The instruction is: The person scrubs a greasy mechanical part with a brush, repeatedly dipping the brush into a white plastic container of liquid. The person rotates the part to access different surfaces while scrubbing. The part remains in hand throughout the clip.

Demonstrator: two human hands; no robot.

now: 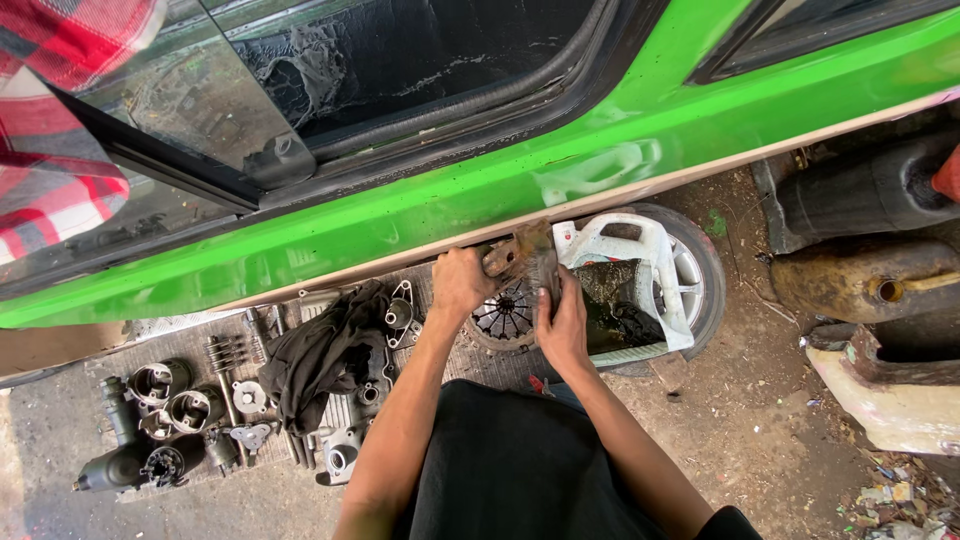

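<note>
From the head camera, two bare hands are seen at work beside a bright green vehicle body panel. The left hand is closed in a full grip around one end of a rusty brown metal part, which is held up just below the panel's lower edge. The right hand is laid against the lower side of the same part, its fingers curled about it; how tightly it is closed cannot be told.

Directly under the hands, one round dark clutch disc with radial fingers is lying on the ground, touching one white plastic container cut open at the side, which is set inside one silver wheel rim.

To the left, one black crumpled cloth is spread over grey metal engine parts. Further left, three short metal cylinders are grouped near one dark motor-like unit. At the right, one black jerrycan is lying on the dirt floor.
</note>
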